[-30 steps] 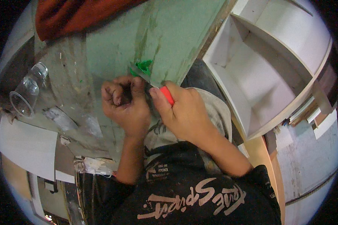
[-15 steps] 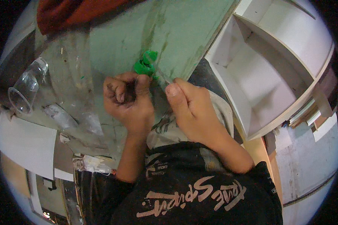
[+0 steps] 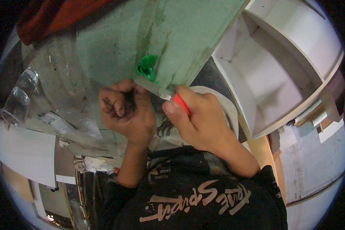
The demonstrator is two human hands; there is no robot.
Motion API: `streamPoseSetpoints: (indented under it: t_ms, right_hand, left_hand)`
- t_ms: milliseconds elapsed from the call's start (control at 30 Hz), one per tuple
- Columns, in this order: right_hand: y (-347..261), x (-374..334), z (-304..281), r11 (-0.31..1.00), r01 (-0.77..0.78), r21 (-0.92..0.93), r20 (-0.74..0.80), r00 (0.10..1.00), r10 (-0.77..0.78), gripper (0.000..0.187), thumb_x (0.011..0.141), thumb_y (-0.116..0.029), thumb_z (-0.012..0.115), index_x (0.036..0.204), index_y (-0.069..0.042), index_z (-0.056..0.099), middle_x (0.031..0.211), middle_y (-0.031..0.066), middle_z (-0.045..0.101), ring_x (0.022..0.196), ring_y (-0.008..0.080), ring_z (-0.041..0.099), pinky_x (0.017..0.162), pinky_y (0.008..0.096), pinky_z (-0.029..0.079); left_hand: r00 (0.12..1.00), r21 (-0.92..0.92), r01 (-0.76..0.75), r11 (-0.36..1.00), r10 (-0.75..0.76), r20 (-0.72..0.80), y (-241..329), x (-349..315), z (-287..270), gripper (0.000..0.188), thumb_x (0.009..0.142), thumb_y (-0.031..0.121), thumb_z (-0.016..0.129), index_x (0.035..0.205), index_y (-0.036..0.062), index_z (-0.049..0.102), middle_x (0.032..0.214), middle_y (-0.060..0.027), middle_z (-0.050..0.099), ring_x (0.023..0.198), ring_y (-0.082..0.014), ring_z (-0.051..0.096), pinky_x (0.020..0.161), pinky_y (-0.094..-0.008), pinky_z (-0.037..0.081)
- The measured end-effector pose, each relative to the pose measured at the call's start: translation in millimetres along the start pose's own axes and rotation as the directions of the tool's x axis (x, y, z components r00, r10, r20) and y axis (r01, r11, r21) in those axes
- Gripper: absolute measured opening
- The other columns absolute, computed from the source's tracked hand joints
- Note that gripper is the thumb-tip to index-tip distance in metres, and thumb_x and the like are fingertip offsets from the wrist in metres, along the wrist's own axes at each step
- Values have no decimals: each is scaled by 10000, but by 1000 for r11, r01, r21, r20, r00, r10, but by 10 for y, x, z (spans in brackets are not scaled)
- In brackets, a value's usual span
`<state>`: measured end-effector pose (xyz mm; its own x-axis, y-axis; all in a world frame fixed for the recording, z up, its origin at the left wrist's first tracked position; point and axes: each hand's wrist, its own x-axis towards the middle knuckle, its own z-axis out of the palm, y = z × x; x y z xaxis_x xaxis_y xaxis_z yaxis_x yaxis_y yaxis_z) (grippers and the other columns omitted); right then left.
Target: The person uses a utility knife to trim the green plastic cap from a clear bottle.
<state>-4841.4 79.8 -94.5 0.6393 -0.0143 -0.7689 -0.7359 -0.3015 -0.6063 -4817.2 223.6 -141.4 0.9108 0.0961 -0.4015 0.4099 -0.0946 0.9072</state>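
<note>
My right hand [image 3: 201,119] is closed round the red handle of a utility knife [image 3: 181,104], with the thumb along it. The knife's grey blade points left and lies against the lower edge of a green plastic piece [image 3: 146,69]. That piece looks like a cut cap, with a curled strip standing up from it. My left hand [image 3: 128,109] has its fingers curled in, thumb and forefinger right at the base of the green piece, seemingly pinching it. The exact grip is hidden behind the blade and fingers. Dark smudges mark the left fingers.
Under my hands is a worn greenish tabletop [image 3: 103,50]. A clear plastic cup [image 3: 17,103] lies on its side at left, near a crumpled clear wrapper [image 3: 55,120]. Red cloth [image 3: 57,17] hangs over the far left. White open shelving [image 3: 264,76] stands at right.
The knife has turned so its red handle shows and its blade now meets the green piece. The green piece's upper part has shifted and opened into a curl. Both hands have moved slightly.
</note>
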Motion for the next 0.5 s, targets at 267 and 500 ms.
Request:
streamPoseSetpoints:
  t_ms: [267, 500]
  right_hand:
    - [4, 23, -17, 999, -5, -44, 2, 1000, 5, 439, 955, -445, 603, 833, -26, 553, 595, 223, 594, 602, 444, 634, 522, 510, 484]
    - [-36, 8, -41, 998, -35, -49, 60, 997, 38, 295, 950, -262, 607, 802, -20, 522, 577, 195, 524, 581, 416, 585, 534, 444, 435]
  left_hand:
    - [1000, 33, -13, 999, 12, 11, -6, -12, -16, 428, 872, 14, 732, 818, 101, 316, 823, -74, 557, 744, -103, 485, 682, -228, 414]
    - [998, 59, -52, 997, 50, 27, -34, -27, -46, 410, 879, 24, 723, 824, 95, 323, 847, -87, 567, 759, -106, 488, 693, -231, 415]
